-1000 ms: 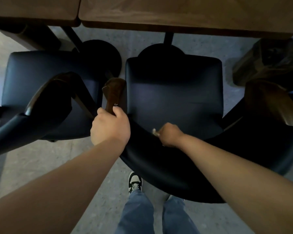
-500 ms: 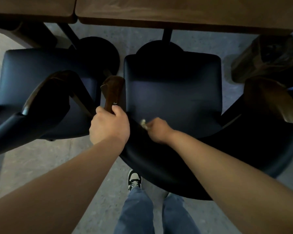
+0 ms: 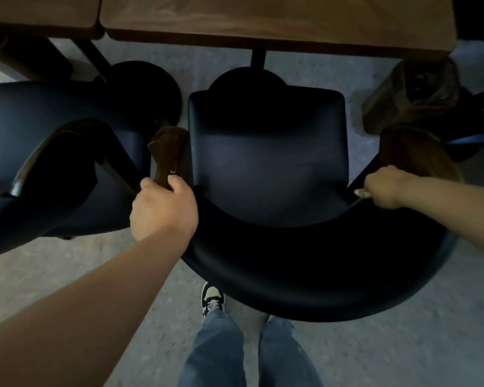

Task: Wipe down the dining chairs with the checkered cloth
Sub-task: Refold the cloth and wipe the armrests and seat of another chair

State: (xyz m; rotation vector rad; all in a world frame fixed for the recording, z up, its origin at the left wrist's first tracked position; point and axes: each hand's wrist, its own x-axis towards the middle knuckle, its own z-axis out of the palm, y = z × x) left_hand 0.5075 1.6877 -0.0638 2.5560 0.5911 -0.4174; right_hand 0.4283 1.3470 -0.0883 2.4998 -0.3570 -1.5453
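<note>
Two hands work the black padded dining chair [image 3: 266, 163]: the left hand [image 3: 162, 209] grips its brown wooden left armrest [image 3: 168, 155], while the right hand [image 3: 383, 188] pinches a pale scrap, probably the checkered cloth [image 3: 361, 193], at the curved backrest's right end. From there the backrest's long arc runs leftward, so the right hand is nearer.

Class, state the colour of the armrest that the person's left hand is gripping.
Glossy dark brown wood; the head view shows the armrest above the left hand.
</note>
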